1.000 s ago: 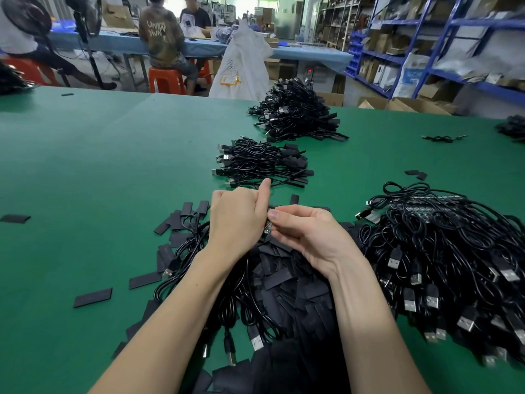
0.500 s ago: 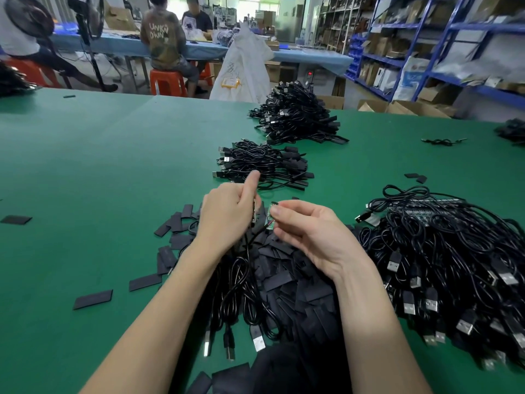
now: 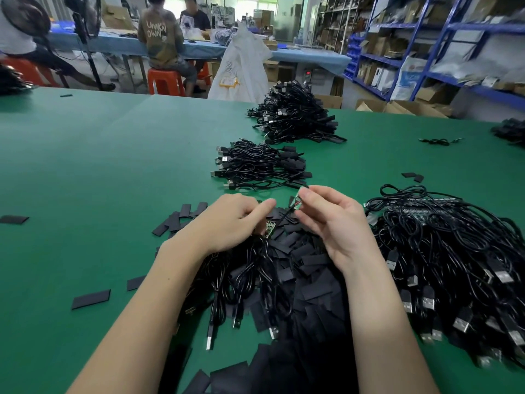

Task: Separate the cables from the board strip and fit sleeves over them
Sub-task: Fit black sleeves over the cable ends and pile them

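Fingers [image 3: 305, 194] of the right hand [image 3: 338, 223] are pinched together on a small green board [image 3: 299, 198], held raised and tilted above the bench [image 3: 85, 172]. A thin black cable [image 3: 284, 217] runs from the lower end of this board down toward the left hand [image 3: 227, 223]. The left-hand fingers are curled and closed on a second board [image 3: 270, 229], a narrow rectangular piece with pale markings, of which only the lower part shows below the fingertips. The two boards are apart, with the cable between them.

Beneath both hands lies a loose heap of sleeves [image 3: 306, 280]: flat, matte black, rectangular pieces, overlapping at random angles. Single sleeves are scattered on the bench to the left. Glossy black cables with metal USB plugs [image 3: 224, 308] lie under the left forearm, partly on the sleeves.

To the right sits a large tangled pile [image 3: 454, 265] of round black cables with silver-ended plugs; a dark board strip [image 3: 412, 207] is partly visible at its far edge. Two smaller bundles lie beyond the hands, a near bundle [image 3: 258, 166] and a far bundle [image 3: 295, 115], both with flat black ends pointing right.

The bench surface is smooth, matte green.
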Action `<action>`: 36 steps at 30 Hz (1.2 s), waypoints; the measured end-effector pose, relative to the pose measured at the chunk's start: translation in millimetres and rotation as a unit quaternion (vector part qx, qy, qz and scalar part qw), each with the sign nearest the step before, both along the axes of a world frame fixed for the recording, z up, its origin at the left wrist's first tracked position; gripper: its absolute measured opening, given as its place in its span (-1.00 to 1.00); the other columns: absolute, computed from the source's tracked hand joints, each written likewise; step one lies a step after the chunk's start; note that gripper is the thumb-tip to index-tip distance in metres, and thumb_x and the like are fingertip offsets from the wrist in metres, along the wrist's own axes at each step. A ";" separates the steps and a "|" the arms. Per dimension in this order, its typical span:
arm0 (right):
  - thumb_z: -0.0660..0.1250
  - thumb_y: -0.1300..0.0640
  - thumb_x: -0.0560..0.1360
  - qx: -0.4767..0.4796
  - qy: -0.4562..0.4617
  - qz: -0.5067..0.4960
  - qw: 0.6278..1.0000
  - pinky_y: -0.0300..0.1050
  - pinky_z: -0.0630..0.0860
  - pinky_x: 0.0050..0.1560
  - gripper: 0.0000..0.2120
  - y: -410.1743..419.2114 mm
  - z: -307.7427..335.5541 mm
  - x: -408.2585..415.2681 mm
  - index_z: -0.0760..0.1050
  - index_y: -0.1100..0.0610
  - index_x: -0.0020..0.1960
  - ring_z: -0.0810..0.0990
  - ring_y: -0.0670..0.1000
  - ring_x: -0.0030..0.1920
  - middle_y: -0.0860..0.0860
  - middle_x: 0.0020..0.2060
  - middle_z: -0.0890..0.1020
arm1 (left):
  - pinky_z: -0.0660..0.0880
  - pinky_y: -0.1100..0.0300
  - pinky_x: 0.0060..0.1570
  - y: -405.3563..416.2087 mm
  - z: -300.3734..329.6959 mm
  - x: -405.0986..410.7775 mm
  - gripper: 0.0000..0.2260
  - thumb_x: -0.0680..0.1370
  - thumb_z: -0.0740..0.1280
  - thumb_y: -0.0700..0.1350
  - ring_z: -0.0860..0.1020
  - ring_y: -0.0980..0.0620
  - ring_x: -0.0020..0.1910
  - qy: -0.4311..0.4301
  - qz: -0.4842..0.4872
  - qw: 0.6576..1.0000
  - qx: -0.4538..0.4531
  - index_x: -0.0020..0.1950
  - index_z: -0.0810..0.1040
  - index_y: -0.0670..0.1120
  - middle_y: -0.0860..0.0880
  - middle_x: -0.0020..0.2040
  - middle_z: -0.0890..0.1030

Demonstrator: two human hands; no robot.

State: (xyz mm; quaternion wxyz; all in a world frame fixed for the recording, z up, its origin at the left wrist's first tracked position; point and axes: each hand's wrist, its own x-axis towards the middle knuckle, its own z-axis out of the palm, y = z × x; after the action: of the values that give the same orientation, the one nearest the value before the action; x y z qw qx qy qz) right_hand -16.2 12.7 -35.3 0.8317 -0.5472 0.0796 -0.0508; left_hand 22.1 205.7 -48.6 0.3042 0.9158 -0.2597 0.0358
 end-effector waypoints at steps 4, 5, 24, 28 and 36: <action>0.52 0.29 0.46 0.046 0.007 -0.057 0.997 -0.20 0.65 -0.16 -0.95 -8.1 -0.3 0.7 0.67 0.19 -0.13 0.67 -0.05 -0.24 0.03 -0.27 0.70 | 0.41 0.03 -0.15 8.6 -1.2 3.1 -0.45 0.65 0.14 0.20 0.45 -0.02 -0.32 -0.010 -0.006 1.000 -0.022 -0.32 0.37 -0.22 -0.05 -0.32 0.45; 0.52 0.28 0.46 0.051 0.009 -0.066 0.996 -0.20 0.65 -0.15 -0.95 -9.6 -0.7 1.1 0.67 0.19 -0.12 0.67 -0.04 -0.23 0.03 -0.26 0.70 | 0.38 0.08 -0.21 11.1 -1.4 3.4 -0.46 0.64 0.17 0.21 0.41 0.01 -0.36 -0.003 -0.003 0.999 -0.036 -0.34 0.36 -0.20 -0.03 -0.35 0.43; 0.43 0.29 0.56 -0.012 0.064 -0.096 0.993 -0.16 0.66 -0.23 -0.94 -9.3 -12.6 4.5 0.56 0.24 -0.06 0.64 0.07 -0.08 0.17 -0.10 0.61 | 0.38 0.22 -0.25 17.4 13.6 -4.2 -0.64 0.64 0.17 0.26 0.46 0.19 -0.44 0.096 -0.047 0.993 0.058 -0.19 0.51 0.06 0.08 -0.40 0.56; 0.42 0.29 0.56 0.033 0.033 -0.126 0.991 -0.16 0.66 -0.20 -0.94 -16.9 -6.4 1.2 0.55 0.22 -0.06 0.72 0.00 -0.18 0.09 -0.19 0.67 | 0.33 0.31 -0.39 18.8 12.0 -3.3 -0.48 0.59 0.21 0.33 0.39 0.12 -0.52 0.105 -0.020 0.987 0.124 -0.32 0.63 -0.01 0.05 -0.53 0.43; 0.38 0.28 0.58 0.108 -0.035 -0.046 0.992 -0.14 0.66 -0.15 -0.97 -13.4 4.4 -1.1 0.54 0.22 -0.01 0.73 0.03 -0.08 0.02 -0.25 0.70 | 0.45 0.13 0.11 11.5 10.8 -4.9 -0.83 0.52 0.45 0.13 0.51 0.07 0.03 0.057 -0.061 0.987 0.137 0.09 0.65 0.16 0.12 -0.02 0.57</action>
State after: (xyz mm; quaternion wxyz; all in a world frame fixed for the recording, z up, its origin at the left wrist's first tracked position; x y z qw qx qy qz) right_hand -17.3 -0.7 -30.9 0.8849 -0.4479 0.0806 -0.0989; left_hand 17.1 217.3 -37.8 0.1920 0.9318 -0.2996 -0.0711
